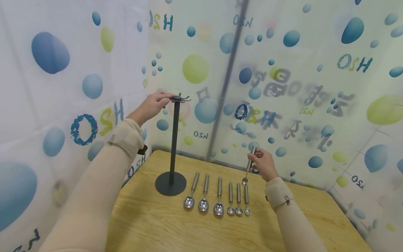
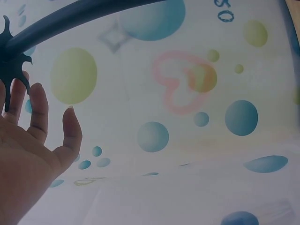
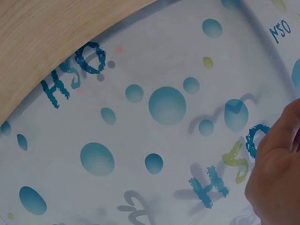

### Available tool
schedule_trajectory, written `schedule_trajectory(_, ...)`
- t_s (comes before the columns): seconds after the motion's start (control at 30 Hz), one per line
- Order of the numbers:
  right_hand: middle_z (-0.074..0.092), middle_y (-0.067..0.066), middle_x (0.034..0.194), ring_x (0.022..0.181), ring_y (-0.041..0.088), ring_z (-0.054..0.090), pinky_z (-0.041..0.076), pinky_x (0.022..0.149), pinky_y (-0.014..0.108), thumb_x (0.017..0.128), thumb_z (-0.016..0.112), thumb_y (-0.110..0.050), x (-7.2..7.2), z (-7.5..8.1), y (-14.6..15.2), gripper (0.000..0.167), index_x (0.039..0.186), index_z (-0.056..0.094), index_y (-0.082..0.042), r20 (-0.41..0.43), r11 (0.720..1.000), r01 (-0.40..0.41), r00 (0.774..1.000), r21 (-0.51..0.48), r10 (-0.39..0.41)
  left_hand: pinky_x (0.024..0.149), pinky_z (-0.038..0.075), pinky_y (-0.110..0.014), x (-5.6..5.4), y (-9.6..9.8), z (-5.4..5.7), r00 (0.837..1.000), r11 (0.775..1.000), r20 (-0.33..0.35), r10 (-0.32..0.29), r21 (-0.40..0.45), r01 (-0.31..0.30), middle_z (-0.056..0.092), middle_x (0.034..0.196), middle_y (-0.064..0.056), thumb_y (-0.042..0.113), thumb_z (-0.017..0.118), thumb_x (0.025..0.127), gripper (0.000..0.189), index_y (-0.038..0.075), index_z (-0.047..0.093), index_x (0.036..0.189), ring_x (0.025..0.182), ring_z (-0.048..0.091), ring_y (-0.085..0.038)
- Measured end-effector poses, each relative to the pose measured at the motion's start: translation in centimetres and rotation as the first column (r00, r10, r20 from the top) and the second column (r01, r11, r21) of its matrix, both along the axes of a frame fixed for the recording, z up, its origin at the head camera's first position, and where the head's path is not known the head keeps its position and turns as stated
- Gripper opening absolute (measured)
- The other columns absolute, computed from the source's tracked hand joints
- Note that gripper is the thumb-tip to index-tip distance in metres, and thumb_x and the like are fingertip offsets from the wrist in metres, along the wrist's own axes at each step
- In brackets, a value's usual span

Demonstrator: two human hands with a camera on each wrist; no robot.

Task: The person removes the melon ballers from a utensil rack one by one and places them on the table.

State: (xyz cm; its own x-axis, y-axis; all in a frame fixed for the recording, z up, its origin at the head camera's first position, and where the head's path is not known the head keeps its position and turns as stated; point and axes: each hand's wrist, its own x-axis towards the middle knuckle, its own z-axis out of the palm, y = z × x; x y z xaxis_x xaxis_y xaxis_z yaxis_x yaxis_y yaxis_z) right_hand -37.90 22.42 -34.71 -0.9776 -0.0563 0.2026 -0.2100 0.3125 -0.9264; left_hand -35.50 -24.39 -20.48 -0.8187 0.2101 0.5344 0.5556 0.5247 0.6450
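Observation:
A black stand (image 1: 174, 143) with a round base and a ring of curved hooks on top stands upright at the table's left. My left hand (image 1: 154, 106) rests at this hook top, fingers mostly straight. In the left wrist view, the left hand's fingers reach up beside the hooks (image 2: 16, 70), thumb held apart. My right hand (image 1: 265, 164) pinches the steel handle of a small scoop (image 1: 251, 159), its little bowl hanging downward over the far part of the table. The right wrist view catches only the right hand's edge (image 3: 276, 173); the scoop is out of sight there.
Right of the stand, a row of steel scoops lies on the wooden table (image 1: 151, 224), handles pointing away: three large scoops (image 1: 203, 204) and three small scoops (image 1: 238, 211). Patterned curtains (image 1: 204, 66) with bubbles and lettering hang close behind the table and at both sides.

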Motion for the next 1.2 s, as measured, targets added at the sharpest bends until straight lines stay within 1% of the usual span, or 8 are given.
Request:
schedule_trajectory(0.07,0.070,0.010,0.104,0.094,0.020,0.067,0.058,0.073,0.036,0.101,0.065,-0.017,0.0,0.0,0.2,0.029,0.121,0.057,0.002,0.001,1.000,0.006,1.000,-0.004,-0.006,0.090,0.039,-0.042,0.0,0.0,0.0,1.000,1.000,0.000,0.002,-0.003,-0.002,0.050,0.133,-0.015,0.026,0.040,0.110,0.044,0.008,0.054,0.147,0.104,0.048,-0.029)
schedule_trajectory(0.13,0.070,0.006,0.100,0.094,0.021,0.067,0.058,0.070,0.033,0.101,0.065,-0.016,0.0,-0.1,0.4,0.028,0.121,0.057,0.003,0.004,1.000,0.010,1.000,-0.006,-0.010,0.091,0.039,-0.042,0.0,0.0,0.0,1.000,1.000,-0.001,0.003,-0.004,-0.003,0.050,0.133,-0.014,0.026,0.040,0.110,0.044,0.008,0.054,0.147,0.105,0.048,-0.030)
schedule_trajectory(0.23,0.069,0.002,0.097,0.091,0.019,0.067,0.058,0.072,0.034,0.101,0.065,-0.015,0.1,-0.2,0.6,0.028,0.120,0.057,0.003,0.011,1.000,0.018,1.000,0.001,-0.018,0.091,0.039,-0.042,0.0,0.1,0.0,1.000,1.000,-0.004,0.002,0.000,-0.002,0.050,0.132,-0.015,0.026,0.041,0.110,0.044,0.008,0.055,0.147,0.105,0.048,-0.032)
schedule_trajectory(0.37,0.069,0.004,0.100,0.086,0.013,0.066,0.058,0.078,0.040,0.101,0.065,-0.019,0.3,-0.3,0.9,0.030,0.122,0.057,0.002,0.021,0.999,0.025,0.999,0.023,-0.026,0.090,0.039,-0.042,-0.1,0.0,-0.1,1.000,1.000,-0.005,0.002,-0.003,-0.002,0.051,0.131,-0.015,0.026,0.041,0.110,0.044,0.008,0.055,0.147,0.106,0.049,-0.034)
schedule_trajectory(0.67,0.069,0.007,0.102,0.085,0.013,0.065,0.058,0.077,0.037,0.102,0.064,-0.018,0.6,-1.1,1.7,0.031,0.123,0.057,0.004,0.045,0.999,0.028,0.999,0.020,-0.029,0.092,0.040,-0.042,-0.1,-0.1,-0.1,1.000,1.000,-0.014,-0.001,-0.014,0.000,0.051,0.132,-0.012,0.027,0.042,0.109,0.044,0.008,0.055,0.146,0.107,0.049,-0.034)
schedule_trajectory(0.9,0.069,0.013,0.107,0.091,0.023,0.066,0.058,0.074,0.035,0.101,0.065,-0.017,0.9,-1.9,2.6,0.029,0.120,0.058,0.005,0.054,0.998,0.054,0.997,0.021,-0.055,0.089,0.039,-0.042,-0.3,0.0,-0.2,1.000,1.000,-0.016,0.007,-0.022,-0.007,0.051,0.132,-0.012,0.027,0.041,0.109,0.045,0.008,0.056,0.146,0.102,0.049,-0.030)
schedule_trajectory(1.1,0.067,0.005,0.099,0.085,0.017,0.064,0.058,0.073,0.033,0.102,0.064,-0.017,0.9,-2.6,3.2,0.030,0.121,0.058,0.006,0.085,0.998,0.059,0.995,0.029,-0.061,0.090,0.039,-0.043,-0.1,0.0,-0.1,1.000,1.000,-0.012,0.007,-0.028,-0.008,0.050,0.135,-0.013,0.027,0.040,0.109,0.045,0.007,0.054,0.147,0.105,0.049,-0.032)
schedule_trajectory(1.2,0.067,0.004,0.100,0.087,0.018,0.065,0.058,0.074,0.033,0.102,0.064,-0.017,0.9,-3.0,3.3,0.031,0.123,0.058,0.005,0.108,0.998,0.058,0.992,0.027,-0.061,0.091,0.039,-0.044,0.1,0.0,0.0,1.000,1.000,-0.011,0.002,-0.029,-0.002,0.050,0.137,-0.013,0.028,0.040,0.110,0.045,0.007,0.054,0.147,0.106,0.049,-0.033)
